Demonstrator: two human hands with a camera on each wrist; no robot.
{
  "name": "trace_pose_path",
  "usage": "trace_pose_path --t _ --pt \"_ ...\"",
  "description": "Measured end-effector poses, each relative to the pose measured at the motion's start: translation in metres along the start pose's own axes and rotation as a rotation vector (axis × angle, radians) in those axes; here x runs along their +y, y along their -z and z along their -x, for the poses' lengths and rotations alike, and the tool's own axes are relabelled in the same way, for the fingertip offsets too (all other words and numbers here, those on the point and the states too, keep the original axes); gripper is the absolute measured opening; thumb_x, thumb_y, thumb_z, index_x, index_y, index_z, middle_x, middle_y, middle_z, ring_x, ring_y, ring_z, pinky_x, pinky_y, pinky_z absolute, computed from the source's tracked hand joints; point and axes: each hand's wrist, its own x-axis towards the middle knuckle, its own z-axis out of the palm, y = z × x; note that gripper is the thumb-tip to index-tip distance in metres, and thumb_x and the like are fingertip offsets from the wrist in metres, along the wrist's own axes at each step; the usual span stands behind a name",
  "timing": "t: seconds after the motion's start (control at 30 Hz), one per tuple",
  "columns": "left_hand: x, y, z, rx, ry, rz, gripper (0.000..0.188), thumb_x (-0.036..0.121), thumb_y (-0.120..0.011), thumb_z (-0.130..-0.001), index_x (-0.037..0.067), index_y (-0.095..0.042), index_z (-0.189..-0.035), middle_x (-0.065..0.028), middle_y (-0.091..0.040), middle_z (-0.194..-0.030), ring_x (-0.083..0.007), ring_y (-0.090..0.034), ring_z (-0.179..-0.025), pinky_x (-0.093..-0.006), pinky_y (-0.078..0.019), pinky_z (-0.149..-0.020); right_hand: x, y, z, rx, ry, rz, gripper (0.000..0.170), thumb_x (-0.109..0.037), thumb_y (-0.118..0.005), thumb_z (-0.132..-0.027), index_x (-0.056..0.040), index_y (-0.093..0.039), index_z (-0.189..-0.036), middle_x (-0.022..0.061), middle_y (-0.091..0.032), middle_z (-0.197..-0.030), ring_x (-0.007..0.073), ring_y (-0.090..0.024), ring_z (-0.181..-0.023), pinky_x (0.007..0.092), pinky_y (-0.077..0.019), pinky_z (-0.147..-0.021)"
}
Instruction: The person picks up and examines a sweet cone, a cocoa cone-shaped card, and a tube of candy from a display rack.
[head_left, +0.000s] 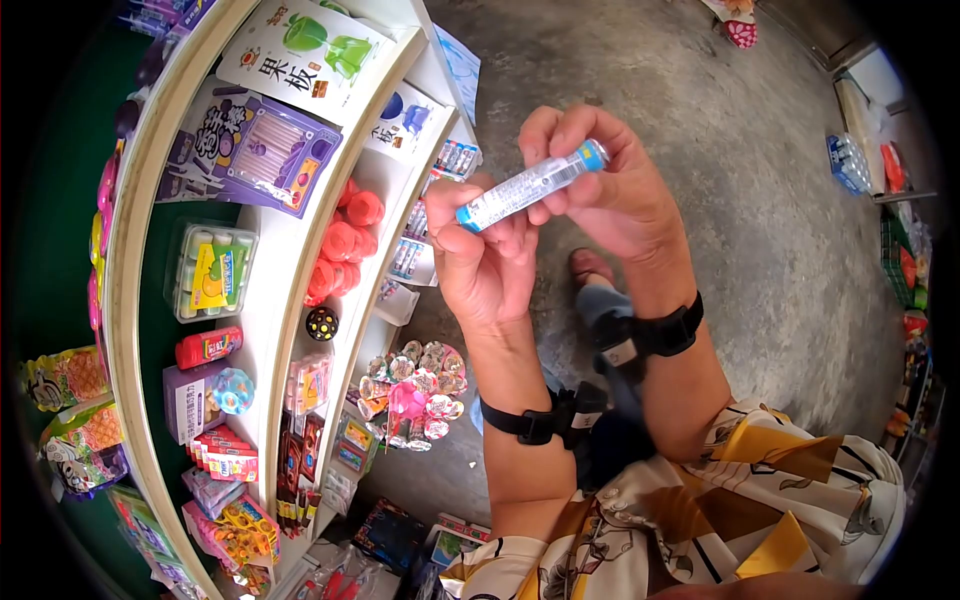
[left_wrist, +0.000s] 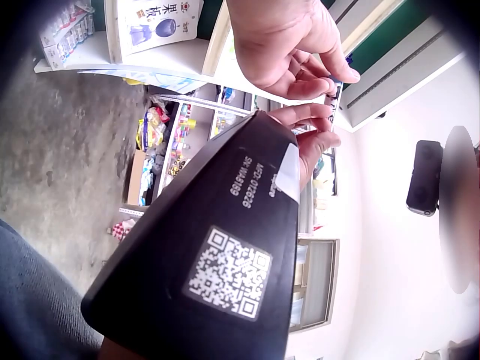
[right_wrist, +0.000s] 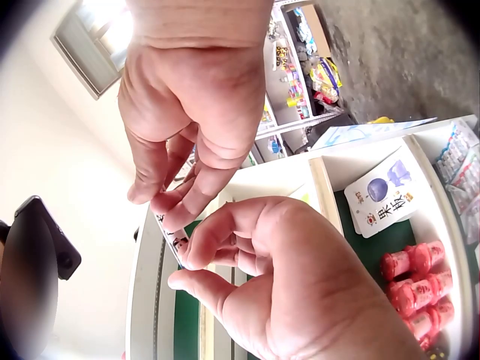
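Note:
A slim candy roll in a printed clear-and-white wrapper with blue ends is held tilted in front of my body, a barcode on its side. My left hand pinches its lower left end between thumb and fingers. At the upper right end, my right hand grips the roll with thumb and curled fingers. In the left wrist view, the left hand comes down from the top, and the black wrist camera on the right arm covers part of the right hand. The right wrist view shows both sets of fingertips close together around the roll.
To the left stands a white shelf with snack packs, red plastic jars and small bundles of similar rolls. Wrapped lollipops stand beside it. Grey concrete floor lies right, with more goods along the far side.

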Motion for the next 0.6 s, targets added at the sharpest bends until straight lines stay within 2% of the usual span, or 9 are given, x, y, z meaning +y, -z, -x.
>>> trace_pose_path --t 0.4,0.5,0.6 --pt "0.0001 0.0023 0.0010 -0.006 0.010 0.064 0.039 0.034 -0.069 -0.083 0.008 -0.058 -0.108 -0.0036 -0.053 -0.074 -0.0126 -0.052 -0.063 -0.0280 -0.0470 -0.063 0.0003 0.0002 -0.0005 -0.032 0.027 0.023 0.028 -0.011 -0.073 -0.080 0.0015 -0.062 -0.104 0.0116 -0.061 -0.098 0.0164 -0.062 -0.079 0.0278 -0.0527 -0.073" --pt "-0.0008 -0.0059 -0.0002 0.020 -0.012 -0.029 0.036 0.036 -0.071 -0.081 0.009 -0.061 -0.103 -0.0010 -0.054 -0.076 -0.0090 -0.052 -0.061 -0.0172 -0.0420 -0.047 0.0010 0.0006 -0.0006 -0.025 0.037 0.025 0.028 -0.010 -0.072 -0.080 0.0016 -0.063 -0.104 0.0111 -0.060 -0.098 0.0152 -0.061 -0.079 0.0268 -0.0518 -0.073" --pt "-0.0006 -0.0051 0.0003 0.035 -0.014 -0.042 0.037 0.036 -0.071 -0.081 0.009 -0.062 -0.105 -0.0010 -0.055 -0.074 -0.0088 -0.052 -0.061 -0.0173 -0.0419 -0.048 0.0010 -0.0001 -0.0001 -0.016 0.035 0.030 0.029 -0.010 -0.072 -0.080 0.0020 -0.063 -0.105 0.0107 -0.060 -0.098 0.0144 -0.060 -0.080 0.0266 -0.0513 -0.073"
